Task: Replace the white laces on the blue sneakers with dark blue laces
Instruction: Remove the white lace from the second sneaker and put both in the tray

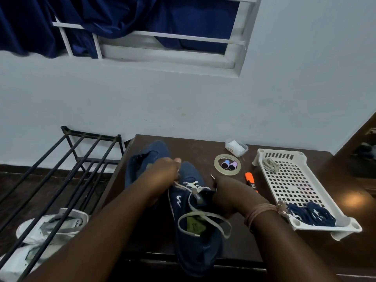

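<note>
With my left hand (pixel 162 171) pinching the flat white lace (pixel 195 212) and my right hand (pixel 225 192) gripping the blue canvas sneaker (pixel 195 247), a hard tug could jam the lace in an eyelet.

There was a single view, from a wide-angle camera worn on the person's head. It looked forward and down over both forearms, which entered from the bottom edge, toward the left hand (pixel 165 170) and the right hand (pixel 225 192). The camera sat close above them, so the arms filled the lower frame. The dark tabletop (pixel 203 147) stretched away beyond the hands to a pale wall (pixel 183 98). A barred window (pixel 162 37) stood high above the hands. Straight lines bowed toward the frame's edges. No second view shared the scene.
</note>
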Available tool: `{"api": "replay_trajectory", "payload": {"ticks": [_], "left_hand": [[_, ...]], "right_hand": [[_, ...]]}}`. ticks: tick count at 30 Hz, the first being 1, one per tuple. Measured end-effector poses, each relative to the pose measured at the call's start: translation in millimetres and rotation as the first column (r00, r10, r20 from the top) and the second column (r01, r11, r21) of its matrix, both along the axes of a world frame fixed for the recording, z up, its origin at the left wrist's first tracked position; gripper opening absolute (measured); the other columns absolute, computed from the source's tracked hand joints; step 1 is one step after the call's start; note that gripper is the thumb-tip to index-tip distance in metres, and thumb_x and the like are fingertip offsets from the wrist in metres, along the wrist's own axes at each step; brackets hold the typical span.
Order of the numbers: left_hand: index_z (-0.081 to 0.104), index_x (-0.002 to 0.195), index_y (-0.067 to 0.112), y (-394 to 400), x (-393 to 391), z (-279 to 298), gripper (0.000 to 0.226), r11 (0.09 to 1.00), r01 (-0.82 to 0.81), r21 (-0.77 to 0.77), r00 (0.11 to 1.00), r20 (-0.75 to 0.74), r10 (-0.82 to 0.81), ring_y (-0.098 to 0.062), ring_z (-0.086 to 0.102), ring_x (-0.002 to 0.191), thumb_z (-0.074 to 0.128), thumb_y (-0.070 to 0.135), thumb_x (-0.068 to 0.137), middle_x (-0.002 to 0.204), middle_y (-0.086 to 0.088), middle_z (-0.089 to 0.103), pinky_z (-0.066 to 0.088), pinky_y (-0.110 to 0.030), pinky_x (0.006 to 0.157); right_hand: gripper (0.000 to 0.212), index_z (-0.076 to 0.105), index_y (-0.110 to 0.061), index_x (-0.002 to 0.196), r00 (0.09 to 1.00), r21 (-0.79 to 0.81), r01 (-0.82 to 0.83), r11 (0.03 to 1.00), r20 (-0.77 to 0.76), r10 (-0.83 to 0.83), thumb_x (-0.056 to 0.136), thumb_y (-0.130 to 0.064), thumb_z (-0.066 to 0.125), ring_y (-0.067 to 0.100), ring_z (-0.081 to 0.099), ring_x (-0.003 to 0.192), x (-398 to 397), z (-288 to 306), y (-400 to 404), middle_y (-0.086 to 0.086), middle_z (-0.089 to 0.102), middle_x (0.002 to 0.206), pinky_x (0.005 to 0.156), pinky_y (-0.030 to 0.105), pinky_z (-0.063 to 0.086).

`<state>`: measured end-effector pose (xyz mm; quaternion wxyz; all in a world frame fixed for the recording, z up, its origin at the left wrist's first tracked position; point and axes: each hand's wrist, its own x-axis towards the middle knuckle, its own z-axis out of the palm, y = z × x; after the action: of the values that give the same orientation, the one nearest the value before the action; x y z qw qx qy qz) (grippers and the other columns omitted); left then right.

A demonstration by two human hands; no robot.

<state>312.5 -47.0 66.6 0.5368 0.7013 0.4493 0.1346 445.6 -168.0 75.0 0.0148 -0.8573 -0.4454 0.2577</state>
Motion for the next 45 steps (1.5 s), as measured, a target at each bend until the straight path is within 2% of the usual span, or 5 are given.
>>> {"api": "replay_trajectory", "payload": {"ticks": [11,20,31,39,45], "left_hand": [[0.062,0.087,0.024,-16,8,-14,0.016,0.669,0.45,0.591,0.836,-0.543,-0.082,-0.023,0.058,0.098,0.05,0.032,0.095,0.099,0.001,0.063,0.037,-0.043,0.098],[0.049,0.09,0.016,5,-4,29,0.02,0.936,0.013,-0.351,0.541,0.79,0.289,-0.009,0.043,0.052,0.039,0.011,0.106,0.068,0.003,0.049,0.043,-0.026,0.057],[0.067,0.067,0.013,-8,-1,-5,0.04,0.779,0.459,0.427,0.835,-0.507,-0.213,-0.024,0.068,0.075,0.068,0.048,0.087,0.07,-0.002,0.068,0.054,-0.039,0.077],[0.057,0.088,0.008,-3,5,26,0.035,0.946,-0.295,-0.13,0.772,0.551,0.317,-0.01,0.051,0.059,0.039,0.03,0.108,0.076,-0.002,0.061,0.044,-0.024,0.053],[0.069,0.095,0.018,1,-4,-2,0.019,0.967,-0.195,0.163,0.979,0.091,0.182,-0.018,0.065,0.079,0.062,0.035,0.094,0.092,-0.005,0.071,0.055,-0.034,0.073]], "right_hand": [[0.021,0.059,-0.007,0.114,1.0,-0.003,-0.008,1.0,-0.013,0.008,0.096,-0.017,0.055,0.022,0.054,0.089,-2,2,2,0.011,0.065,0.115,0.077,0.029,0.045],[0.025,0.059,-0.008,0.118,1.0,-0.015,0.012,1.0,-0.014,-0.013,0.097,-0.02,0.054,0.024,0.059,0.1,-2,3,-1,0.011,0.064,0.119,0.076,0.028,0.043],[0.024,0.057,-0.009,0.117,0.999,-0.007,0.032,0.999,0.024,-0.032,0.096,-0.019,0.051,0.026,0.06,0.109,-1,-5,0,0.012,0.063,0.121,0.075,0.028,0.04],[0.031,0.056,-0.01,0.127,1.0,-0.013,0.005,1.0,-0.028,-0.005,0.096,-0.016,0.053,0.026,0.059,0.114,-2,3,0,0.011,0.061,0.127,0.082,0.029,0.044],[0.038,0.052,-0.019,0.13,0.993,0.145,-0.095,0.985,-0.058,0.105,0.092,-0.018,0.059,0.025,0.059,0.111,-6,-4,4,0.008,0.06,0.124,0.092,0.035,0.05]]}}
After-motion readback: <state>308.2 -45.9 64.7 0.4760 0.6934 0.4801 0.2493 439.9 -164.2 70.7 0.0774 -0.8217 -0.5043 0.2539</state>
